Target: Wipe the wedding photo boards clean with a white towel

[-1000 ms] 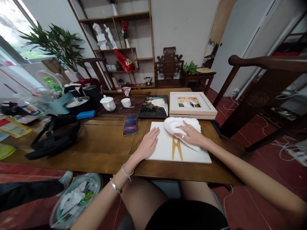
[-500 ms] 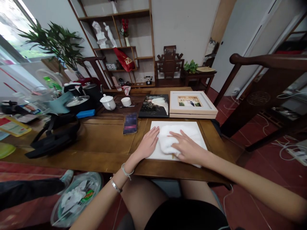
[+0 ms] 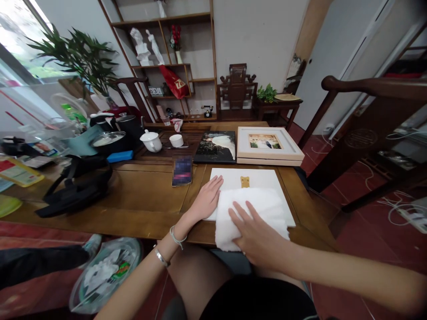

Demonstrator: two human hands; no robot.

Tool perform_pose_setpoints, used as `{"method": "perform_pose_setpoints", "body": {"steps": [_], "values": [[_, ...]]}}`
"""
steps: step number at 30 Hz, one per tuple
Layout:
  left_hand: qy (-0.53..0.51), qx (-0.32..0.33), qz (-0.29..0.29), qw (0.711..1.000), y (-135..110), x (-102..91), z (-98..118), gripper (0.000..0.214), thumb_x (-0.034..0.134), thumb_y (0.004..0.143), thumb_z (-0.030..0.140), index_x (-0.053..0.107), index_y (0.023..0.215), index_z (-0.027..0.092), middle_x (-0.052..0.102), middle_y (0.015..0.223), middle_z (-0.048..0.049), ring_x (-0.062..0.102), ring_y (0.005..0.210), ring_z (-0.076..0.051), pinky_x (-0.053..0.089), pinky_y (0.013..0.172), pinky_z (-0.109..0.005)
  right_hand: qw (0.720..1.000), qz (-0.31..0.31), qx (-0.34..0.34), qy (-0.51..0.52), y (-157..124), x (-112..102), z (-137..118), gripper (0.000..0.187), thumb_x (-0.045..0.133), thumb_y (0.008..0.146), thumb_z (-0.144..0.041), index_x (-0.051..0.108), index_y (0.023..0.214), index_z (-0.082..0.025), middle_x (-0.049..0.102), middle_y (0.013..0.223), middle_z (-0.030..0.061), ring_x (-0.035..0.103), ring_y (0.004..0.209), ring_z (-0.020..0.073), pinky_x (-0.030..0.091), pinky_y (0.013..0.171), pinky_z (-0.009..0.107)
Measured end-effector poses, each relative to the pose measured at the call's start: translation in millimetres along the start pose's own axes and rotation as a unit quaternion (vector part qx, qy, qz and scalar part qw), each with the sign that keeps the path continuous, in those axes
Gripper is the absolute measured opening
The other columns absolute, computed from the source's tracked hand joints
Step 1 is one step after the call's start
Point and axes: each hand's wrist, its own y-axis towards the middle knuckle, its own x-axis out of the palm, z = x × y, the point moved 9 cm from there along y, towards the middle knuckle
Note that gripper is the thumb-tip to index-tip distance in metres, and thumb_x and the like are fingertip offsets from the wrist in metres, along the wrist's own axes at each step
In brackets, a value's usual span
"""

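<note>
A white board (image 3: pixel 227 176) with a small gold metal plate (image 3: pixel 245 182) near its far edge lies on the table in front of me. My left hand (image 3: pixel 208 198) rests flat on the board's left edge, fingers together and stretched out. Over the near half of the board is a folded white towel (image 3: pixel 225 224), which hangs past the front edge of board and table. My right hand (image 3: pixel 251 226) presses on the towel from above with its fingers spread; its thumb side is partly hidden.
Beyond the board lie a black picture panel (image 3: pixel 215 149) and stacked framed photos (image 3: pixel 270 158). A phone (image 3: pixel 182 170), a white lidded cup (image 3: pixel 151 141) and a black strapped headset (image 3: pixel 73 189) are on the table's left. A rubbish bin (image 3: pixel 105 271) stands below, beside another person's leg (image 3: pixel 43 264).
My right hand has drawn the towel toward me, from the board's middle to its near edge. The gold plate is now uncovered. My left hand has stayed in place.
</note>
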Motion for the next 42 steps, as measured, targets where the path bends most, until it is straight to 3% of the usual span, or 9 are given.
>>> {"method": "perform_pose_setpoints", "body": {"steps": [3, 6, 12, 18, 21, 26, 33, 37, 42], "values": [[0.002, -0.002, 0.007, 1.0, 0.1, 0.6, -0.9, 0.046, 0.026, 0.097, 0.025, 0.039, 0.139, 0.011, 0.037, 0.149, -0.0115, 0.028, 0.14, -0.021, 0.025, 0.116, -0.044, 0.999, -0.015, 0.018, 0.033, -0.4, -2.1, 15.9, 0.022, 0.063, 0.074, -0.023, 0.072, 0.093, -0.017, 0.047, 0.136, 0.0205, 0.031, 0.132, 0.041, 0.022, 0.106, 0.062], [-0.006, 0.0, 0.015, 1.0, 0.1, 0.1, -0.8, 0.046, 0.026, 0.097, 0.027, 0.038, 0.139, 0.013, 0.037, 0.149, -0.0109, 0.028, 0.141, -0.021, 0.026, 0.115, -0.045, 0.996, -0.017, 0.055, 0.069, 12.0, -6.3, 57.8, 0.03, 0.057, 0.075, -0.016, 0.068, 0.102, -0.013, 0.051, 0.132, 0.0223, 0.036, 0.13, 0.0363, 0.025, 0.105, 0.058], [-0.005, 0.003, 0.013, 1.0, 0.7, -0.9, -0.4, 0.046, 0.028, 0.097, 0.029, 0.039, 0.139, 0.013, 0.037, 0.148, -0.0115, 0.028, 0.14, -0.022, 0.027, 0.115, -0.045, 0.973, 0.028, 0.093, 0.212, 57.4, -25.5, 131.2, 0.028, 0.04, 0.092, -0.027, 0.065, 0.096, -0.016, 0.068, 0.101, 0.011, 0.06, 0.093, 0.0253, 0.042, 0.086, 0.039], [0.004, 0.005, 0.025, 1.0, 0.6, -3.3, -0.4, 0.045, 0.03, 0.096, 0.027, 0.041, 0.138, 0.016, 0.039, 0.148, -0.0095, 0.03, 0.139, -0.025, 0.027, 0.115, -0.048, 0.948, 0.005, 0.125, 0.292, 106.1, -27.6, 147.7, 0.041, 0.042, 0.092, -0.05, 0.064, 0.106, -0.019, 0.067, 0.111, 0.0082, 0.061, 0.093, 0.0238, 0.045, 0.082, 0.032], [0.002, 0.005, 0.02, 1.0, 0.2, -3.1, -0.2, 0.045, 0.03, 0.096, 0.027, 0.041, 0.138, 0.016, 0.039, 0.148, -0.0089, 0.03, 0.139, -0.024, 0.027, 0.115, -0.047, 0.945, 0.003, 0.147, 0.292, 109.6, -25.4, 154.3, 0.048, 0.042, 0.091, -0.054, 0.06, 0.117, -0.019, 0.063, 0.121, 0.0105, 0.059, 0.104, 0.0267, 0.044, 0.089, 0.035], [-0.004, 0.004, 0.021, 1.0, -0.9, -1.7, -2.2, 0.046, 0.028, 0.097, 0.028, 0.039, 0.139, 0.014, 0.038, 0.148, -0.01, 0.029, 0.14, -0.021, 0.026, 0.115, -0.045, 0.938, 0.016, 0.212, 0.275, 64.3, -24.4, 181.9, 0.057, 0.038, 0.09, -0.058, 0.052, 0.129, -0.019, 0.053, 0.135, 0.0118, 0.053, 0.116, 0.0321, 0.041, 0.096, 0.042], [-0.007, 0.004, 0.017, 1.0, -1.2, 0.9, -3.6, 0.046, 0.027, 0.097, 0.029, 0.038, 0.14, 0.016, 0.037, 0.149, -0.0082, 0.028, 0.141, -0.02, 0.026, 0.116, -0.044, 0.916, 0.021, 0.31, 0.252, -37.9, -25.4, 218.9, 0.047, 0.037, 0.092, -0.054, 0.064, 0.11, -0.02, 0.063, 0.119, 0.0109, 0.059, 0.103, 0.0325, 0.044, 0.09, 0.045], [-0.001, -0.006, 0.006, 1.0, -0.8, 1.5, -3.8, 0.048, 0.026, 0.097, 0.03, 0.038, 0.14, 0.012, 0.036, 0.149, -0.0095, 0.026, 0.141, -0.02, 0.024, 0.117, -0.042, 0.946, 0.012, 0.257, 0.198, -59.7, -24.0, 192.6, 0.036, 0.036, 0.093, -0.036, 0.065, 0.102, -0.017, 0.066, 0.107, 0.0133, 0.058, 0.097, 0.0299, 0.043, 0.088, 0.045], [-0.005, -0.005, 0.006, 1.0, -0.7, 1.6, -3.0, 0.047, 0.027, 0.097, 0.03, 0.038, 0.14, 0.013, 0.036, 0.15, -0.0091, 0.026, 0.141, -0.02, 0.024, 0.117, -0.042, 0.972, -0.05, 0.178, 0.146, -74.3, -17.0, 115.7, 0.022, 0.044, 0.081, -0.02, 0.064, 0.09, -0.021, 0.064, 0.089, 0.0104, 0.059, 0.089, 0.0284, 0.045, 0.078, 0.04]]}}
